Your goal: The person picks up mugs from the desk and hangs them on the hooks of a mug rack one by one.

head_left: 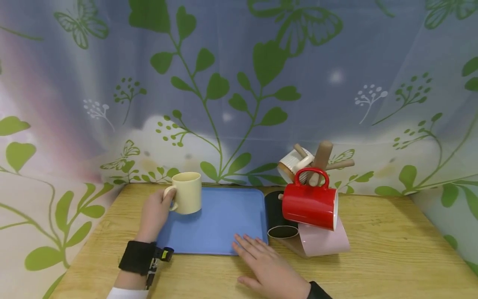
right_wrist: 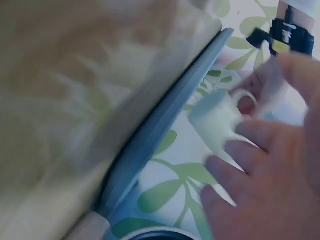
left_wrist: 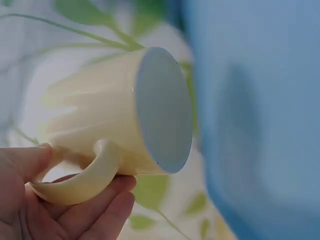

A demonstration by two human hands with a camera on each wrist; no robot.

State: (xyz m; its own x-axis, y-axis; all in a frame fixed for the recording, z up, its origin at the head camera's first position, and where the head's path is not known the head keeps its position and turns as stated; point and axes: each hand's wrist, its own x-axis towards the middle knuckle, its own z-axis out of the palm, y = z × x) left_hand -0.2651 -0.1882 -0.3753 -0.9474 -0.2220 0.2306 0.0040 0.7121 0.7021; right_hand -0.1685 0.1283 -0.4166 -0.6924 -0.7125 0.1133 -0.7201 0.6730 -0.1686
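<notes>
A cream mug [head_left: 188,193] hangs upright above the left part of a blue tray [head_left: 228,224]. My left hand [head_left: 154,214] grips it by the handle, thumb on top and fingers curled through and under. The left wrist view shows the pale underside of the mug [left_wrist: 165,110] clear of the tray [left_wrist: 265,150], with a shadow below it. My right hand [head_left: 267,265] has its fingers spread and straight, by the tray's front right corner; whether it touches the rim I cannot tell. In the right wrist view, the right hand [right_wrist: 270,160] holds nothing.
Right of the tray stands a wooden mug tree [head_left: 322,160] with several mugs: a red mug [head_left: 308,203], a black mug [head_left: 278,216], a pink mug [head_left: 325,241] and a white ribbed mug [head_left: 293,164]. A patterned curtain [head_left: 239,83] closes off the back of the wooden table [head_left: 384,249].
</notes>
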